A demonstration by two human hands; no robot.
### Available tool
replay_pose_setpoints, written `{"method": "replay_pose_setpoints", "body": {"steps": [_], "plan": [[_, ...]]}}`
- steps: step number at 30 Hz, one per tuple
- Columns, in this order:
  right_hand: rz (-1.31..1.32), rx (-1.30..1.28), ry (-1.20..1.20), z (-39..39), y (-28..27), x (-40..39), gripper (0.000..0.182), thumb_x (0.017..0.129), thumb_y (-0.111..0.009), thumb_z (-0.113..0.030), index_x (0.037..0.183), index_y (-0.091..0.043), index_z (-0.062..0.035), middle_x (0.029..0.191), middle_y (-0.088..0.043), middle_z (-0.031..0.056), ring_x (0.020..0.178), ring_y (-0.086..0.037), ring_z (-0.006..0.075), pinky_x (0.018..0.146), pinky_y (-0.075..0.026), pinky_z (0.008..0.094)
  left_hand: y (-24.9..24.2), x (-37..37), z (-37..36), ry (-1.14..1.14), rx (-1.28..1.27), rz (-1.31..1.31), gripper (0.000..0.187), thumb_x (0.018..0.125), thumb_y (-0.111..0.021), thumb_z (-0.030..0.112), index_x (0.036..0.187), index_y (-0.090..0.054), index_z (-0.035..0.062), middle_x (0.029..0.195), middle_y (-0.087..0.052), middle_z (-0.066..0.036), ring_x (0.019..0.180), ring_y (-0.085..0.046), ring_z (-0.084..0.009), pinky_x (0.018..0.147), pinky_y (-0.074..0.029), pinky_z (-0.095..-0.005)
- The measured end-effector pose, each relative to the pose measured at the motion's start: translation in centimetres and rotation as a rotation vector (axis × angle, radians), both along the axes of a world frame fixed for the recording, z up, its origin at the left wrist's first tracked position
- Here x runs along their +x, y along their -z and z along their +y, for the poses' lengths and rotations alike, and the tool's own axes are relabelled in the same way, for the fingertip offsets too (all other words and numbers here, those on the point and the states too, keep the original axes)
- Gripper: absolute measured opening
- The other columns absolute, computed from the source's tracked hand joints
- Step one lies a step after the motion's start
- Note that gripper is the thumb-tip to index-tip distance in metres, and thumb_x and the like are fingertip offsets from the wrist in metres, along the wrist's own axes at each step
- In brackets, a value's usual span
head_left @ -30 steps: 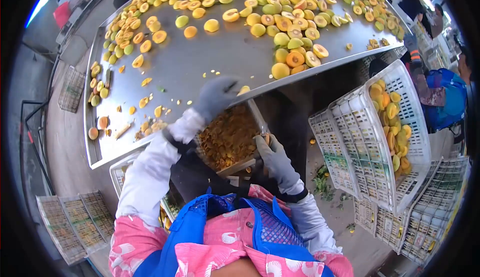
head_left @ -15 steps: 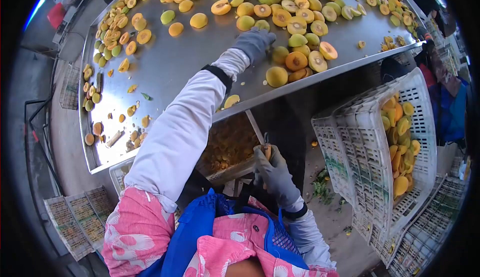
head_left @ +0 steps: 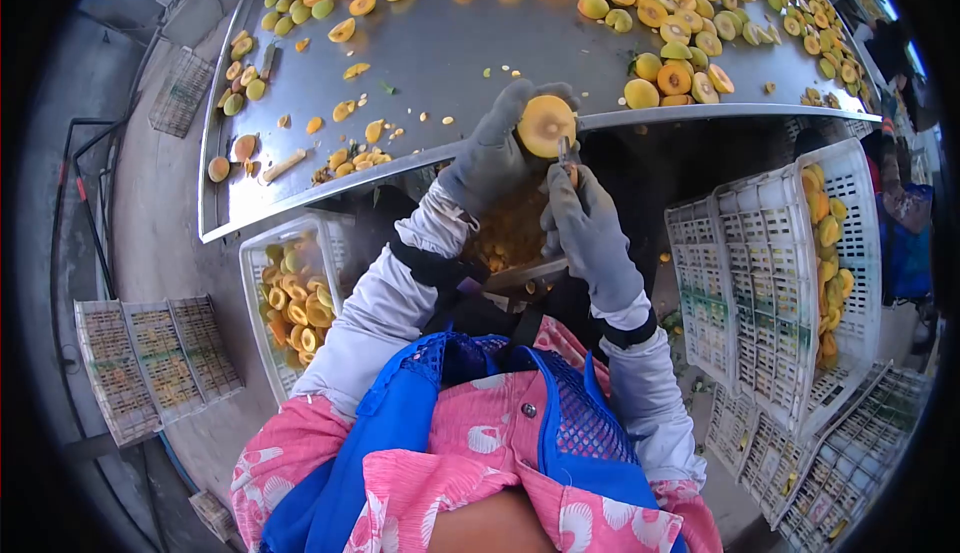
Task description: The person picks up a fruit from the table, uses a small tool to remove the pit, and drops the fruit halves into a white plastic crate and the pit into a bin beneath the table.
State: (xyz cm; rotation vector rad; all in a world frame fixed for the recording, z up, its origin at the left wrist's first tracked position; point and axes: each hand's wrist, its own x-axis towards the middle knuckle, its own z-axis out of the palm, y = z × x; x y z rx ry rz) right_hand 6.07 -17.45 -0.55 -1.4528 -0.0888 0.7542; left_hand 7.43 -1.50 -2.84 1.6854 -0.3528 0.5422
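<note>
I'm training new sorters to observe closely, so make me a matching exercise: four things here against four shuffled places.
Things
1. round yellow fruit half
2. small metal-tipped tool with orange-brown handle
3. pale stick-shaped piece
4. blue mesh-panelled garment

Places
A. on the grey metal table
B. over the pink patterned shirt
C. in the grey-gloved right hand
D. in the grey-gloved left hand

Pairs: 1-D, 2-C, 3-A, 4-B

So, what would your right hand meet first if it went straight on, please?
Probably the halved yellow fruit in the left hand; the tool in the right hand overlaps its cut face, though depth is unclear.
</note>
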Motion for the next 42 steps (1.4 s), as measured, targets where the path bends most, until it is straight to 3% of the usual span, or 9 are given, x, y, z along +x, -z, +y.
{"method": "replay_pose_setpoints", "body": {"steps": [2, 5, 17, 19, 22, 26, 31, 39, 42], "plan": [[-0.061, -0.062, 0.016, 0.7, 0.5, -1.2, 0.021, 0.102, -0.047, -0.029, 0.098, -0.053, -0.0090, 0.065, -0.047, -0.0017, 0.048, -0.042, 0.0037, 0.046, -0.041, 0.0212, -0.1, -1.4, 0.2, 0.421, -1.093, 0.542, 0.046, 0.089, -0.066, 0.007, 0.131, -0.048, 0.0006, 0.113, -0.063, -0.013, 0.100, -0.064, -0.0221, 0.089, -0.052, -0.0343], [-0.357, -0.111, 0.073, 1.3, 2.3, -2.4, 0.019, 0.102, -0.048, -0.023, 0.096, -0.054, -0.0062, 0.067, -0.048, -0.0014, 0.053, -0.042, 0.0045, 0.049, -0.040, 0.0225, -1.2, -3.8, -0.4, -0.003, -0.028, 0.070, 0.047, 0.088, -0.067, 0.008, 0.131, -0.048, 0.0004, 0.108, -0.065, -0.011, 0.094, -0.065, -0.0222, 0.084, -0.053, -0.0328], [-0.764, -0.301, 0.067, 2.2, 1.3, -4.4, 0.021, 0.101, -0.050, -0.017, 0.103, -0.056, 0.0030, 0.075, -0.059, 0.0076, 0.066, -0.050, 0.0105, 0.060, -0.045, 0.0288, -3.7, -6.1, -2.5, -0.064, -0.955, 0.398, 0.033, 0.099, -0.055, 0.032, 0.107, -0.065, 0.0012, 0.093, -0.069, -0.008, 0.080, -0.065, -0.0126, 0.071, -0.055, -0.0261], [-0.759, -0.231, 0.026, 2.0, 1.0, -4.5, 0.028, 0.096, -0.058, -0.022, 0.105, -0.056, 0.0044, 0.081, -0.065, 0.0265, 0.081, -0.064, 0.0453, 0.064, -0.050, 0.0445, -3.8, -6.1, -2.8, -0.098, -0.955, 0.360, 0.031, 0.099, -0.056, 0.031, 0.102, -0.066, 0.0014, 0.089, -0.069, -0.008, 0.075, -0.065, -0.0137, 0.067, -0.054, -0.0267], [-0.756, -0.227, -0.034, 1.7, 0.4, -4.7, 0.026, 0.095, -0.058, -0.019, 0.105, -0.054, 0.0046, 0.085, -0.064, 0.0286, 0.083, -0.063, 0.0469, 0.064, -0.050, 0.0450, -4.5, -6.8, -3.1, -0.158, -0.954, 0.346, 0.031, 0.099, -0.056, 0.029, 0.095, -0.068, 0.0013, 0.084, -0.069, -0.008, 0.070, -0.064, -0.0131, 0.064, -0.053, -0.0262], [-0.754, -0.228, -0.133, 1.5, -0.4, -4.8, 0.027, 0.097, -0.055, -0.023, 0.103, -0.053, 0.0030, 0.078, -0.064, 0.0220, 0.067, -0.065, 0.0404, 0.057, -0.051, 0.0427, -3.9, -7.0, -2.9, -0.195, -0.796, 0.278, 0.031, 0.098, -0.057, 0.028, 0.092, -0.069, 0.0007, 0.081, -0.067, -0.004, 0.068, -0.060, -0.0084, 0.063, -0.050, -0.0227], [0.245, -0.106, -0.290, 2.0, -5.3, -4.5, 0.032, 0.101, -0.045, -0.040, 0.091, -0.048, -0.0098, 0.055, -0.040, -0.0036, 0.037, -0.035, 0.0080, 0.034, -0.037, 0.0279, -3.6, -7.3, -1.9, -0.264, -0.554, 0.301, 0.030, 0.101, -0.051, 0.023, 0.095, -0.068, -0.0010, 0.088, -0.068, -0.007, 0.075, -0.061, -0.0120, 0.068, -0.051, -0.0249], [0.581, 0.050, -0.424, 1.6, -4.7, -2.9, 0.041, 0.099, -0.043, -0.052, 0.089, -0.047, -0.0116, 0.060, -0.035, -0.0062, 0.043, -0.029, 0.0049, 0.039, -0.030, 0.0236, -4.6, -7.0, -0.1, -0.104, -0.870, 0.801, 0.034, 0.098, -0.054, 0.029, 0.095, -0.067, -0.0012, 0.085, -0.067, -0.009, 0.077, -0.062, -0.0125, 0.069, -0.051, -0.0254], [0.627, 0.091, -0.456, 1.2, -3.8, -3.1, 0.044, 0.098, -0.044, -0.054, 0.089, -0.047, -0.0119, 0.059, -0.032, -0.0069, 0.043, -0.027, 0.0047, 0.040, -0.028, 0.0232, -1.7, -6.4, 0.3, -0.217, -0.396, 0.655, 0.035, 0.098, -0.054, 0.031, 0.096, -0.067, -0.0011, 0.085, -0.067, -0.011, 0.075, -0.063, -0.0140, 0.069, -0.052, -0.0269]]}}
